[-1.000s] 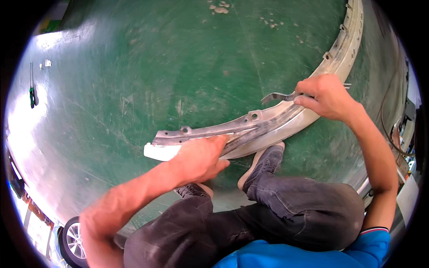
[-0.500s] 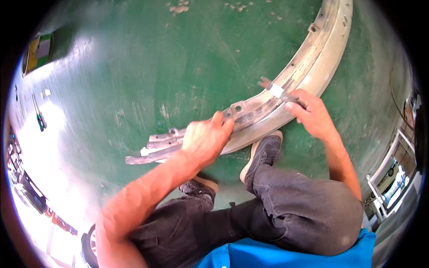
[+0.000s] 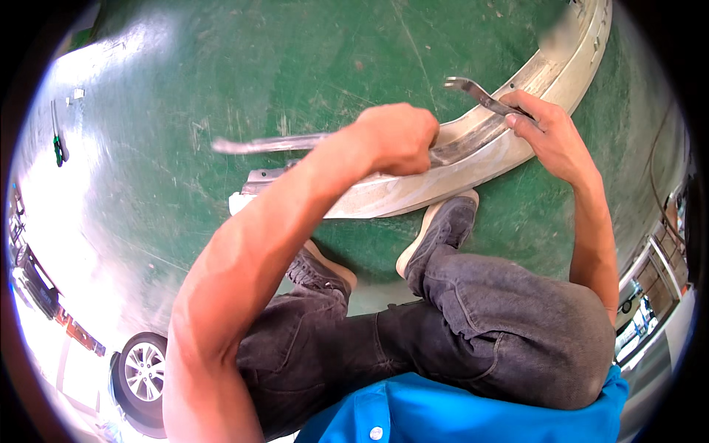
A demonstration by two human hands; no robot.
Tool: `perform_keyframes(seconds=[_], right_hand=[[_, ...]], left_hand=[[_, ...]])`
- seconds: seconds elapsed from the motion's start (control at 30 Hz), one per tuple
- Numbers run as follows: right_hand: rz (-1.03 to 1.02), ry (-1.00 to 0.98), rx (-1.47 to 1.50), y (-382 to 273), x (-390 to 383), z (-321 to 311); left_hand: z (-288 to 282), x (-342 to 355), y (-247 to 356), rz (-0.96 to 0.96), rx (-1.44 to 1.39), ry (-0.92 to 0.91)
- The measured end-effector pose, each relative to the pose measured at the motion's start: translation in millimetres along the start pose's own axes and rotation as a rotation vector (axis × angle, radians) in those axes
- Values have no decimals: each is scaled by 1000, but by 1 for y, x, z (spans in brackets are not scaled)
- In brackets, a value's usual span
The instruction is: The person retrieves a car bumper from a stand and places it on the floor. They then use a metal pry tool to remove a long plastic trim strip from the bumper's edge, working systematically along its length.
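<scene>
A long, curved, cream-coloured car body part (image 3: 413, 190), much like a bumper, lies on the green floor before my feet. My left hand (image 3: 402, 139) is closed in a fist over its inner channel. A grey strip (image 3: 273, 143) sticks out leftward from behind my left wrist, raised off the part and slightly blurred. The fist appears to grip this strip, though the grip itself is hidden. In my right hand (image 3: 550, 133) is a forked metal pry bar (image 3: 481, 96), its bent, notched end pointing left above the channel.
My two shoes (image 3: 447, 229) stand close to the part's near edge. A green-handled screwdriver (image 3: 57, 144) lies on the floor at far left. A car wheel (image 3: 144, 369) is at lower left, and a white metal frame (image 3: 668, 262) stands at right.
My left hand has moved up and right, and the strip that lay along the part is now lifted away from its left end. The pry bar has turned in my right hand.
</scene>
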State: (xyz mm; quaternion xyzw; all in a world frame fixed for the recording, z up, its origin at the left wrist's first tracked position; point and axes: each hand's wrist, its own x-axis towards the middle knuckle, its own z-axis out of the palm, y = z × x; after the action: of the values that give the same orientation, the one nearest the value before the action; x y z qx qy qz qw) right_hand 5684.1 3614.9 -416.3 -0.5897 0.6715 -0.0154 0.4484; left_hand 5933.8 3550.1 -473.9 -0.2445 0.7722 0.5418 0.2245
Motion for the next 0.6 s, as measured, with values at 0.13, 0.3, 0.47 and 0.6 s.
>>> perform_keyframes(seconds=[0.13,0.3,0.47,0.6], right_hand=[[-71,31,-107,-10,3,-8],[66,-43,-115,-29,-9,-13],[-13,5,-137,-21,-18,-15],[-137,-56,-166,-30,-8,-32]], left_hand=[[40,-9,11,50,135,256],[48,-1,2,126,50,341],[47,1,-6,61,-128,304],[26,-5,11,-198,-447,326]])
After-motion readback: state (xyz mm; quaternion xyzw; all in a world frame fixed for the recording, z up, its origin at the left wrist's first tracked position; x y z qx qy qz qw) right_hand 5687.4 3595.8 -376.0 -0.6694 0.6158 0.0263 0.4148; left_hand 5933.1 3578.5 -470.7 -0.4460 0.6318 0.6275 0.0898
